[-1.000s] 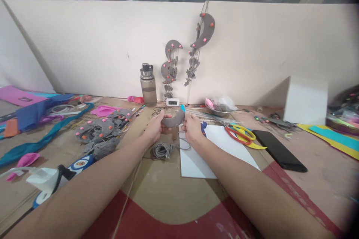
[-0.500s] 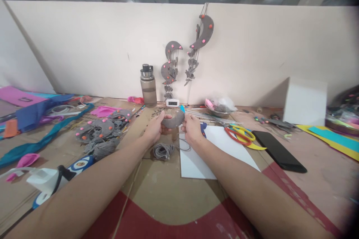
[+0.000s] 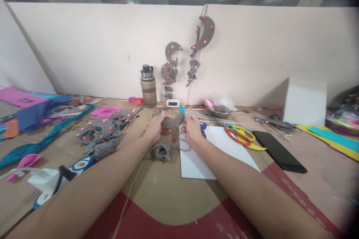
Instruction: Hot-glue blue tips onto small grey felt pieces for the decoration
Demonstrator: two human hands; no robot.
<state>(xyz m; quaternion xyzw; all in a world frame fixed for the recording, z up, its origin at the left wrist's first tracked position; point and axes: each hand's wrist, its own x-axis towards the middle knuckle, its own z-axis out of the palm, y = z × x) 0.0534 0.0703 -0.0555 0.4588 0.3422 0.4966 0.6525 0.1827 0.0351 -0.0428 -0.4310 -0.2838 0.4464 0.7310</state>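
My fingers [image 3: 162, 118] on the left hand [image 3: 154, 129] are closed around one end of a grey felt crescent [image 3: 173, 121], and my right hand [image 3: 193, 129] pinches its other end, where a small blue tip [image 3: 182, 109] sticks up; the crescent is lifted just above the desk [image 3: 165, 190], between both hands, at the middle of the view. Just below my hands a small coil of grey cord [image 3: 162, 151] lies on the brown cardboard, and a loose strand of it runs toward my right wrist. Under my right forearm sits a white sheet of paper [image 3: 224, 149]. Just beyond that sheet lie scissors with red and yellow handles [image 3: 240, 134], and farther right a black phone [image 3: 277, 151] lies flat. To my left is a heap of grey felt pieces dotted with pink [image 3: 101, 132], with blue and pink foam scraps [image 3: 36, 114] spread past it. Behind my hands, near the wall, stand a small white clock [image 3: 172, 102] and a smoky water bottle [image 3: 148, 86], with a metal bowl [image 3: 221, 108] holding a plastic bag off to the right. Grey moon-shaped hangings [image 3: 202, 37] with pink dots are on the wall above. A white box [image 3: 305, 101] stands at the far right.
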